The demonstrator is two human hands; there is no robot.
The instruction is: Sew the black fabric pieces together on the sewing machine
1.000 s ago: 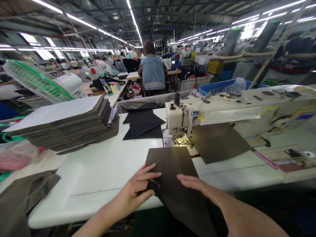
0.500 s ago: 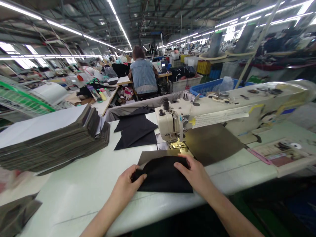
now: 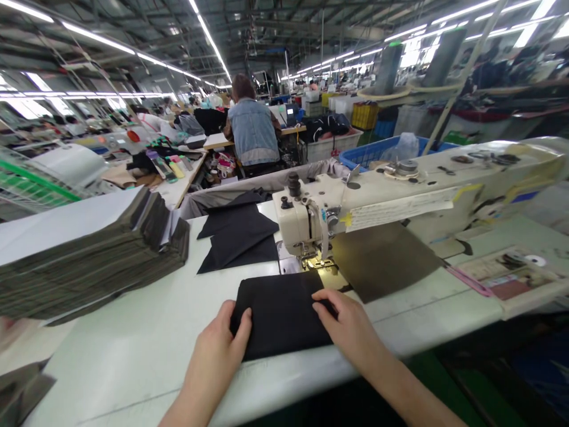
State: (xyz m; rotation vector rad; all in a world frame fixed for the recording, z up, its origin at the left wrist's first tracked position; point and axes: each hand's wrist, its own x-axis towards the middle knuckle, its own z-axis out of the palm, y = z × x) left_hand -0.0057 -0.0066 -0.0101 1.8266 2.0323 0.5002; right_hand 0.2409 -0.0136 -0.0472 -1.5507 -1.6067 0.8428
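A black fabric piece (image 3: 280, 314) lies flat on the pale table in front of the sewing machine (image 3: 302, 222). My left hand (image 3: 220, 341) grips its left edge, thumb on top and fingers underneath. At the right edge, my right hand (image 3: 349, 323) pinches the cloth between thumb and fingers. The far edge of the piece reaches close to the lit needle area (image 3: 317, 262). Under the machine arm lies an olive-brown fabric sheet (image 3: 386, 261). More black fabric pieces (image 3: 242, 234) rest left of the machine head.
A tall stack of olive-brown cut pieces (image 3: 93, 255) stands at the left. On the right is a tray (image 3: 518, 276) with small tools. A blue basket (image 3: 368, 155) sits behind the machine. A person in a denim vest (image 3: 254, 130) sits farther back.
The black piece, bulging at its far edge before and showing olive-brown cloth behind it, now lies flat and covers that cloth. My left hand has moved slightly left and nearer to me.
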